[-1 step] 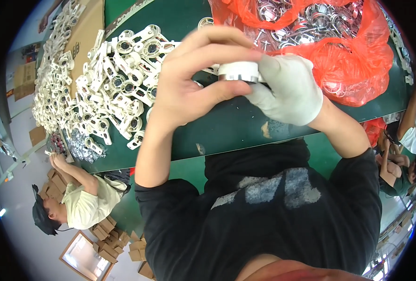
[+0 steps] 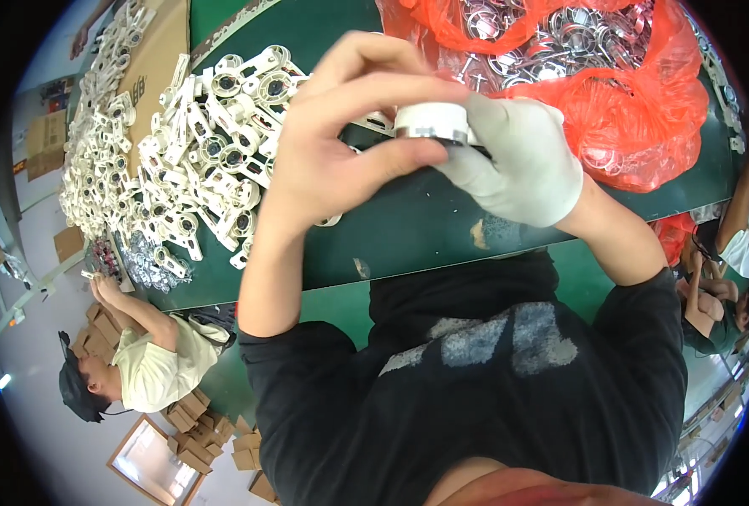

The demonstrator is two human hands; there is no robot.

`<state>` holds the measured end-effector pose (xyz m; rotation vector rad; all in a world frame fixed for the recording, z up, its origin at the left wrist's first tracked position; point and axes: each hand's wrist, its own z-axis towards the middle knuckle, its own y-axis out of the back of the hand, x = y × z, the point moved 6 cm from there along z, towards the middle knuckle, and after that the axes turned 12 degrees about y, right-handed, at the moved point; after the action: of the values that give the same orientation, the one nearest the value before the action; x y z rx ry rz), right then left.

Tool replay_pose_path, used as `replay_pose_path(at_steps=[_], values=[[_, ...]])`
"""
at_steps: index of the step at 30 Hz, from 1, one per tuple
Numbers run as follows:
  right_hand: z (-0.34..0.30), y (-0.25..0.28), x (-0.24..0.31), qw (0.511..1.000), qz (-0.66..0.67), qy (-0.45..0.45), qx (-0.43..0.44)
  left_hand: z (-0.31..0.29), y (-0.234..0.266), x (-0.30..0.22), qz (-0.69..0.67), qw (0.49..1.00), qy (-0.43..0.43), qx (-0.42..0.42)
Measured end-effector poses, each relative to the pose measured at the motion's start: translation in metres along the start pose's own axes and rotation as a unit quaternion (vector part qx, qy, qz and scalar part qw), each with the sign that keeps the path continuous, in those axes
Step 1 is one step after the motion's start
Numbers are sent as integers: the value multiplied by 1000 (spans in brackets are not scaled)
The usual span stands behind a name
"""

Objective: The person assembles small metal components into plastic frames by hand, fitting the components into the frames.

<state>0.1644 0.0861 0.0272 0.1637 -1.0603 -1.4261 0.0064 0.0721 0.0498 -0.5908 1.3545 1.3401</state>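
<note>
Above the green table, a white round plastic part with a shiny chrome ring [image 2: 431, 124] is held between my hands. My bare left hand [image 2: 349, 139] curls around its left side, thumb at the chrome rim and fingers arched over the top. My right hand [image 2: 522, 160], in a pale glove, is closed on its right side, and the glove hides that end of the part. A large heap of white plastic parts with round black-centred ends [image 2: 222, 143] lies just left of my left hand.
Behind my right hand is an open red plastic bag [image 2: 636, 126] full of chrome rings [image 2: 577, 38]. A cardboard sheet [image 2: 151, 72] stands among the white parts at the far left. A person in a light shirt [image 2: 159, 363] works at the left; others are at the right edge.
My left hand has shifted slightly left, and its thumb has slid back a little along the chrome rim. My right hand and the part stay almost in place.
</note>
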Motion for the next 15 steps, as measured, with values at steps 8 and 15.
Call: replay_pose_path(at_steps=[8, 15], values=[[13, 15, -4, 990, 36, 0, -136, 32, 136, 96, 42, 908, 414, -45], [9, 16, -8, 994, 14, -15, -108, 61, 136, 99, 117, 892, 381, -212]])
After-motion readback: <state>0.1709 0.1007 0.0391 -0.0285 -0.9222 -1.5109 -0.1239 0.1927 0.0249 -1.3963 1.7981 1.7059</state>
